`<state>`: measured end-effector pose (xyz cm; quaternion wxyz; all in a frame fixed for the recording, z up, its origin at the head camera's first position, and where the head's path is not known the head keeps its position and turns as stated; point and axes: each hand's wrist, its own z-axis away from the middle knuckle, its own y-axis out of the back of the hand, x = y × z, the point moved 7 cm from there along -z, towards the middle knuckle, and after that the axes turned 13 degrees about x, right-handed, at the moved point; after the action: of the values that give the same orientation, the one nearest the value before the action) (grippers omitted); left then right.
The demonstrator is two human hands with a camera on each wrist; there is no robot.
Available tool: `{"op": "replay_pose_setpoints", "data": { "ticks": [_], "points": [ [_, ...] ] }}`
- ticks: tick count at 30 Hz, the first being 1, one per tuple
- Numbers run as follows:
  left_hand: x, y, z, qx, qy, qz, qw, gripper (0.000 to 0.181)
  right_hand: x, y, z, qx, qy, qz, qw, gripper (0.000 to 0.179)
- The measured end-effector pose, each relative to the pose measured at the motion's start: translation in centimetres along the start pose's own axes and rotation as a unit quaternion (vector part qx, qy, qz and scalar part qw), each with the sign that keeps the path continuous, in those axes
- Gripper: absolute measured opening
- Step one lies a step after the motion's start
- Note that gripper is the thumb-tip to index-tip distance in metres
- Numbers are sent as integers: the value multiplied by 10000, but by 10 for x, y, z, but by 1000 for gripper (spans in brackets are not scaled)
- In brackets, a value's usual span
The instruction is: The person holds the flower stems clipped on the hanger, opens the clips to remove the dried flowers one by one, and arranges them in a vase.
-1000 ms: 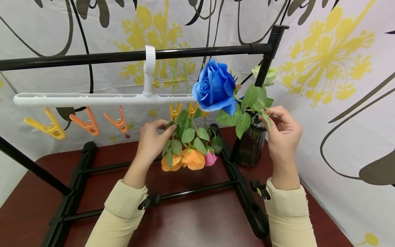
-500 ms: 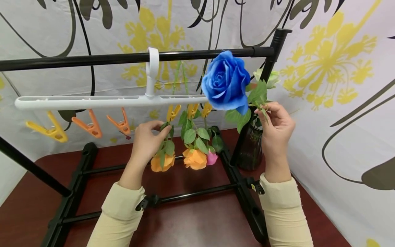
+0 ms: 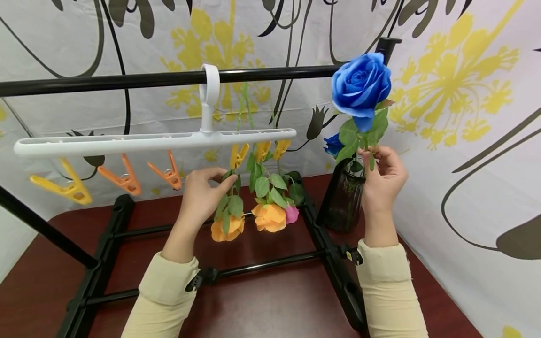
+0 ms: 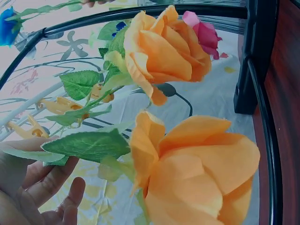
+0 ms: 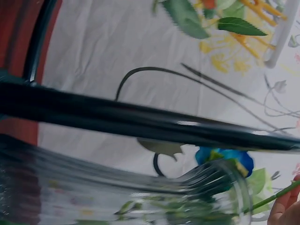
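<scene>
In the head view my left hand pinches the leafy stem of an orange rose hanging head down below a yellow clip. The left wrist view shows this orange bloom large and close. At the right, my right hand pinches the stem of a blue rose, held bloom up at the mouth of a dark glass vase. Another blue rose shows behind the vase mouth. The right wrist view shows the vase side-on, with stems inside.
A white hanger hooks over a black rail. At its left dangle a yellow clip and two orange clips. A second orange rose and a pink rose hang at its right. The black stand's base sits on the table.
The blue rose has swung right and up, away from the hanger and over the vase. The left hand has shifted slightly left, parting its orange rose from the one beside it.
</scene>
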<state>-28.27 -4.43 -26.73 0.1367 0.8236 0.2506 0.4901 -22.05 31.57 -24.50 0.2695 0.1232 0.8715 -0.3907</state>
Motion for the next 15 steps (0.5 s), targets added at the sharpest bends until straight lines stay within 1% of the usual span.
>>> {"op": "replay_pose_setpoints", "data": {
  "ticks": [4, 8, 10, 12, 15],
  "points": [
    [0, 0, 1, -20, -30, 5, 10000, 25, 9, 10, -2, 76, 40, 279, 9996, 6],
    [0, 3, 2, 10, -85, -27, 10000, 26, 13, 17, -2, 35, 273, 760, 9967, 6],
    [0, 5, 2, 46, -113, -50, 9999, 25, 15, 21, -3, 43, 408, 1138, 9927, 6],
    [0, 7, 2, 77, -133, -44, 9999, 24, 17, 25, -4, 92, 517, 1577, 9861, 7],
    [0, 9, 2, 93, -181, -62, 9998, 24, 19, 32, -6, 218, 541, 2081, 9764, 13]
  ]
}}
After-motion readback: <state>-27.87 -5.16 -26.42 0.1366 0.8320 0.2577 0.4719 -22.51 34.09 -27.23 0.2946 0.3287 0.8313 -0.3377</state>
